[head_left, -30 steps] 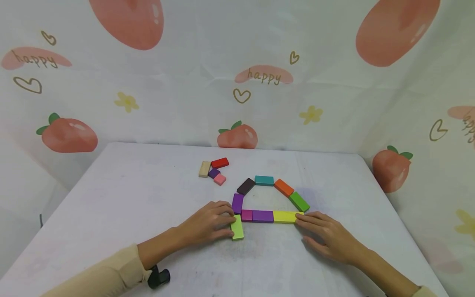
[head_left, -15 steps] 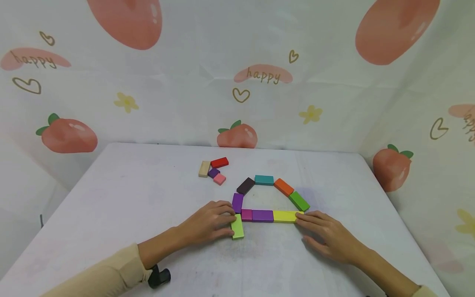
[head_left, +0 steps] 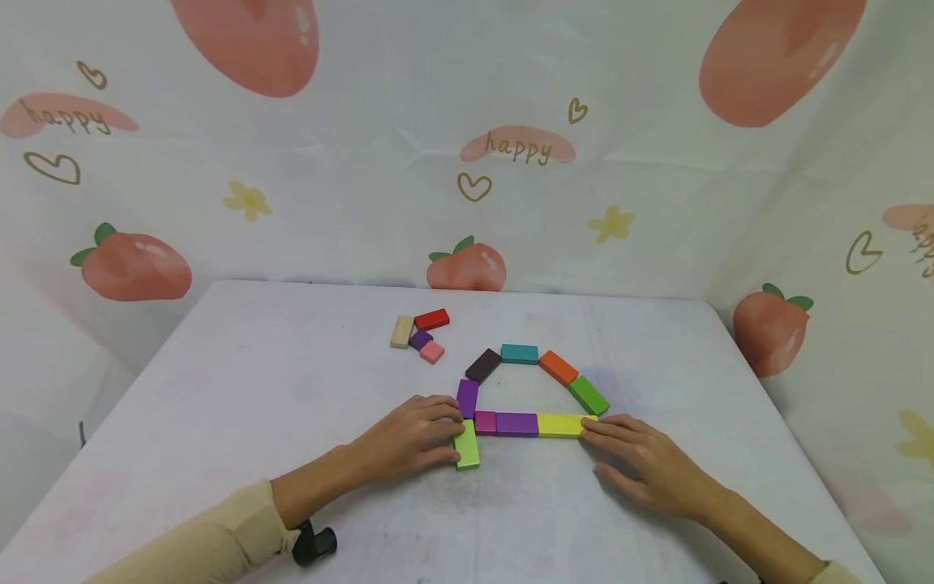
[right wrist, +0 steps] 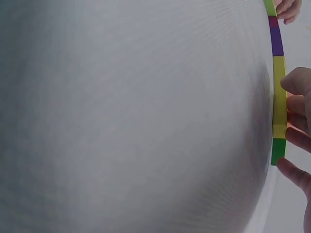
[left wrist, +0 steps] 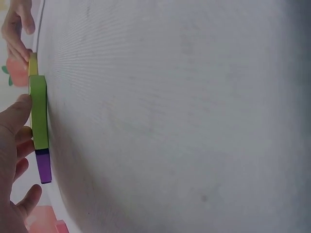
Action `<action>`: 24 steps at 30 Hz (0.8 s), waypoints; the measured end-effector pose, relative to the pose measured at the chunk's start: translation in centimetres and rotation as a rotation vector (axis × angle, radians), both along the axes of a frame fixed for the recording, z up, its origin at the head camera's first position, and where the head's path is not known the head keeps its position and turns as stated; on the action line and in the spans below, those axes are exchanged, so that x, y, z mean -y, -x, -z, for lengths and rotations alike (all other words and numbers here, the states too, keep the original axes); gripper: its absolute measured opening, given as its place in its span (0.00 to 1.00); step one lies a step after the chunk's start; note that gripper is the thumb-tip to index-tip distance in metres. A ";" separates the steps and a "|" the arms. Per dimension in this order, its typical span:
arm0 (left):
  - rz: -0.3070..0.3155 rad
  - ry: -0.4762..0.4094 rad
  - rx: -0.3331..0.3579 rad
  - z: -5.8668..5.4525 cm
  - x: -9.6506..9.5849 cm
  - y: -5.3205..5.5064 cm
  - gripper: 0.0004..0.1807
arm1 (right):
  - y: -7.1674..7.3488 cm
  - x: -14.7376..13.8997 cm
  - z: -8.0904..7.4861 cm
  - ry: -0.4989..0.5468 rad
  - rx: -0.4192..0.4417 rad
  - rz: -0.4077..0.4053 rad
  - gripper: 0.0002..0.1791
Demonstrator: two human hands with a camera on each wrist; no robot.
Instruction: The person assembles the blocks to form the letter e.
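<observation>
In the head view, my left hand (head_left: 412,438) holds a lime green block (head_left: 467,444) by its left side, thumb near its lower end and fingertips at its upper part. This block slants downward from the left end of a row made of a magenta block (head_left: 485,422), a purple block (head_left: 516,424) and a yellow block (head_left: 567,426). My right hand (head_left: 649,466) rests its extended fingertips on the yellow block's right end, the thumb lying apart below. The left wrist view shows the thumb against the lime green block (left wrist: 39,111); the right wrist view shows fingers beside the yellow block (right wrist: 279,97).
Above the row curve an upright purple block (head_left: 468,398), a dark brown block (head_left: 483,367), a teal block (head_left: 520,354), an orange block (head_left: 559,368) and a green block (head_left: 589,396). Farther back lie beige (head_left: 402,332), red (head_left: 432,319), small purple and pink blocks on the white table (head_left: 255,365).
</observation>
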State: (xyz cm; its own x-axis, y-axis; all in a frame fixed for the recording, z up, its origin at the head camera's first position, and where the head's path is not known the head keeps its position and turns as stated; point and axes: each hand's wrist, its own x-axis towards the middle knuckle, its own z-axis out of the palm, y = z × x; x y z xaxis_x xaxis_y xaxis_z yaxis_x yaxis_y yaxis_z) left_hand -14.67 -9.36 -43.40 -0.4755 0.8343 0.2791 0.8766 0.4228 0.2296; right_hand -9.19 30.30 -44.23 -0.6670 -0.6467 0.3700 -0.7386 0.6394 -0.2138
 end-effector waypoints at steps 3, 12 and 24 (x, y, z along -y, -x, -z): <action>-0.002 -0.008 -0.004 0.1 0.0 0.0 0.23 | 0.0 0.0 0.0 -0.002 -0.002 0.000 0.29; -0.025 -0.025 0.017 -0.2 0.0 0.4 0.21 | 0.0 -0.1 0.1 -0.003 -0.004 -0.003 0.29; -0.358 -0.161 0.114 -3.4 2.8 6.3 0.29 | 0.0 0.1 0.2 0.017 -0.010 -0.017 0.29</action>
State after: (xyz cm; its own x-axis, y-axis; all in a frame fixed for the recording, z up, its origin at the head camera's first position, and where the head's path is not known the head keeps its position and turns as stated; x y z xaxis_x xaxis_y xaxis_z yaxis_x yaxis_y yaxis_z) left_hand -21.00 -12.20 -40.00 -0.7636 0.5599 0.3216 0.6455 0.6477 0.4049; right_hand -9.20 30.24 -44.41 -0.6522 -0.6517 0.3872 -0.7514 0.6230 -0.2171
